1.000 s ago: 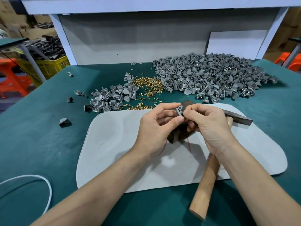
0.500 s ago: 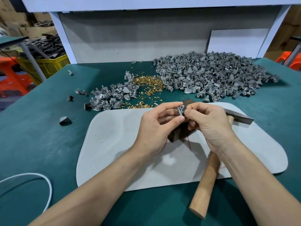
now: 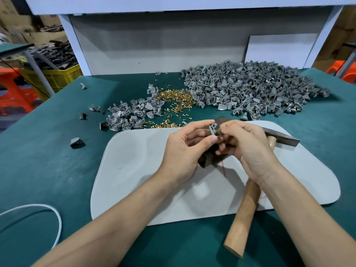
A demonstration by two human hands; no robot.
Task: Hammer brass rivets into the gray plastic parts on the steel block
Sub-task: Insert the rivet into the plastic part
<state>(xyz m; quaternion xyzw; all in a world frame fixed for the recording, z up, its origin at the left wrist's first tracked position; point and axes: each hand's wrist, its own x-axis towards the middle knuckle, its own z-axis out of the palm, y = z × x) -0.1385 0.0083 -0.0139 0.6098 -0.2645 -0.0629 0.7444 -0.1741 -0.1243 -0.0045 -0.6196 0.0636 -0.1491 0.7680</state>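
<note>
A green counter [image 3: 48, 170] carries a pale gray mat [image 3: 134, 170] at centre, with a large heap of gray parts [image 3: 250, 89] at one o'clock, a smaller heap [image 3: 131, 114] at ten o'clock and loose rivets [image 3: 177, 101] scattered at twelve. A wooden-handled hammer [image 3: 244, 212] lies untouched from three to five o'clock, its handle passing under the right forearm. Both hands meet just above the steel block [image 3: 205, 160], which sits on the mat at about one o'clock. The left hand [image 3: 185, 151] pinches a gray plastic part [image 3: 212, 128] between thumb and forefinger, its other fingers [image 3: 200, 124] curled. The right hand [image 3: 250, 151] has its fingers [image 3: 229, 125] curled and pinched on what looks like a brass rivet [image 3: 218, 133] touching the part's lower edge. Compared with a second ago, the right fingertips have drawn back from the part, so its looped end now shows clear. That suggests the rivet is being seated by hand. The part has yet to be set on the block, and no hammering has begun.
</note>
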